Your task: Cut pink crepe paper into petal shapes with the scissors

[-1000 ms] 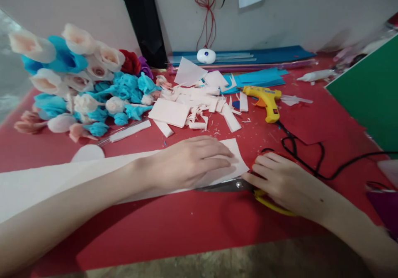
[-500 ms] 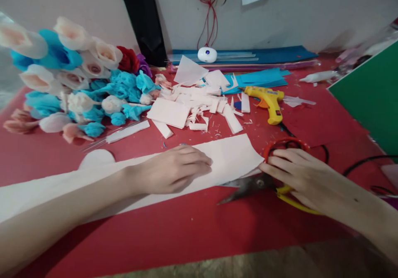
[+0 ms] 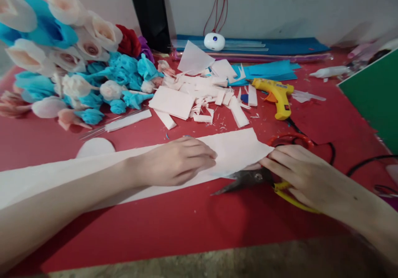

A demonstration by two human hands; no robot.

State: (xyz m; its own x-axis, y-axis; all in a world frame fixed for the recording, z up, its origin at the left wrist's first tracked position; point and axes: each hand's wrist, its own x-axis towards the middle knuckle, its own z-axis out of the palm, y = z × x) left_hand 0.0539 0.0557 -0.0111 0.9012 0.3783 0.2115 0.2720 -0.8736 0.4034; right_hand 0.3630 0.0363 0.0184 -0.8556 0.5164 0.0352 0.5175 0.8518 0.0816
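Currently, head view: the left hand (image 3: 177, 162) lies palm down on a long white paper strip (image 3: 238, 145), fingers together and slightly bent, pressing on it rather than grasping. The strip runs across the near part of the red table (image 3: 186, 232), from the left border of the view, under the left forearm, to the right hand (image 3: 295, 170). That hand is closed around the handles of the scissors (image 3: 242, 181) (one loop red, the other yellow), its fingertips at the strip's pointed right corner; whether they also pinch the paper cannot be told. The blades point left and stand parted: one shows beyond the strip's near edge, the other is partly covered by paper.

Beyond the strip, a white disc (image 3: 95, 147) lies partly under its far edge. White paper scraps (image 3: 172, 103) are heaped mid-table, with crepe flowers (image 3: 124, 68) piled to their left. A yellow glue gun (image 3: 281, 97) lies right of the scraps, near blue paper pieces (image 3: 267, 70). A green board (image 3: 376, 99) stands at far right.
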